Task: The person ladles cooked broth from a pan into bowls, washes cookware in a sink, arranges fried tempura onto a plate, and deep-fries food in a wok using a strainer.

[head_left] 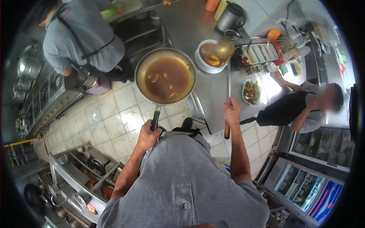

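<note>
My left hand (pixel 149 135) is closed around the black handle of a frying pan (pixel 140 78), held out in front of me. Brown broth with a few pale and yellowish bits covers the pan's bottom. In my right hand (pixel 232 110) is a long-handled ladle (pixel 225 49), gripped along its shaft above the wooden end. The ladle's round bowl is over the right side of a white bowl (pixel 210 69) on the counter. Similar brown soup with yellowish pieces fills that bowl. To the right of the ladle shaft, a white dish (pixel 245 99) holds green and brown food.
A steel counter (pixel 215 104) spans the front right, with a metal jug (pixel 230 17), squeeze bottles and a tray of containers (pixel 260 53). One person (pixel 83 38) works at the left stove; another person (pixel 289 106) stands at right, hand on the counter.
</note>
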### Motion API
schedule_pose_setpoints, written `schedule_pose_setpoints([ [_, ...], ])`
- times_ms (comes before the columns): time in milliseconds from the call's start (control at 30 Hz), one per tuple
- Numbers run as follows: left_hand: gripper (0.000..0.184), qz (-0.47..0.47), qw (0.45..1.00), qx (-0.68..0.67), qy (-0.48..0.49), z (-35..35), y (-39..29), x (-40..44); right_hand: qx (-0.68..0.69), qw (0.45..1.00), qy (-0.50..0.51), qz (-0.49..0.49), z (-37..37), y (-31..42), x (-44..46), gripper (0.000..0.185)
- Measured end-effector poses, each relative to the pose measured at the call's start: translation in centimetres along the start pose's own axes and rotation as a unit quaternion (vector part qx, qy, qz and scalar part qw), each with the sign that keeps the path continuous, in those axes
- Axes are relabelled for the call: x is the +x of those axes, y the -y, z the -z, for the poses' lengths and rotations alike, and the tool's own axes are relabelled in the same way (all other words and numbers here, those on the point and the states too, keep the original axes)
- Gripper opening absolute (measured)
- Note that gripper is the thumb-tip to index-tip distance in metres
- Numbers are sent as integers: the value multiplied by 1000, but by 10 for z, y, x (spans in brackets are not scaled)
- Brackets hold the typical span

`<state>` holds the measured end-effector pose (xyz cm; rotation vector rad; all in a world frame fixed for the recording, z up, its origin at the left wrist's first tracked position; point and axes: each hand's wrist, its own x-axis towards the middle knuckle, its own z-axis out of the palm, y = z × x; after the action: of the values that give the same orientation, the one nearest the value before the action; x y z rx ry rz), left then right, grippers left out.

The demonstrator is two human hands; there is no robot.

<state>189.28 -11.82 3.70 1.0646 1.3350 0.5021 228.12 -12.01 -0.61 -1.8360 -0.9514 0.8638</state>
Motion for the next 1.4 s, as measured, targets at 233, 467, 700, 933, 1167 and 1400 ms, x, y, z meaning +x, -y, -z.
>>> schedule_pose_setpoints([
  [233, 19, -5, 1000, 22, -8, 6, 11, 7, 284, 950, 79, -97, 11, 58, -61, 37],
  [467, 21, -5, 998, 61, -14, 8, 13, 11, -37, 980, 190, 50, -30, 62, -77, 42],
  [700, 20, -54, 984, 162, -50, 8, 20, 17, 244, 854, 348, -301, -50, 101, -96, 37],
  [933, 21, -12, 999, 46, 11, 7, 17, 10, 336, 812, 366, -307, -29, 112, -99, 38],
  [1167, 25, -7, 999, 26, 21, -6, -3, 16, 350, 863, 270, -244, 33, 132, -76, 38],
  [1400, 20, -6, 1000, -12, 2, -9, 0, 13, 163, 969, 141, -121, 29, 75, -15, 37],
])
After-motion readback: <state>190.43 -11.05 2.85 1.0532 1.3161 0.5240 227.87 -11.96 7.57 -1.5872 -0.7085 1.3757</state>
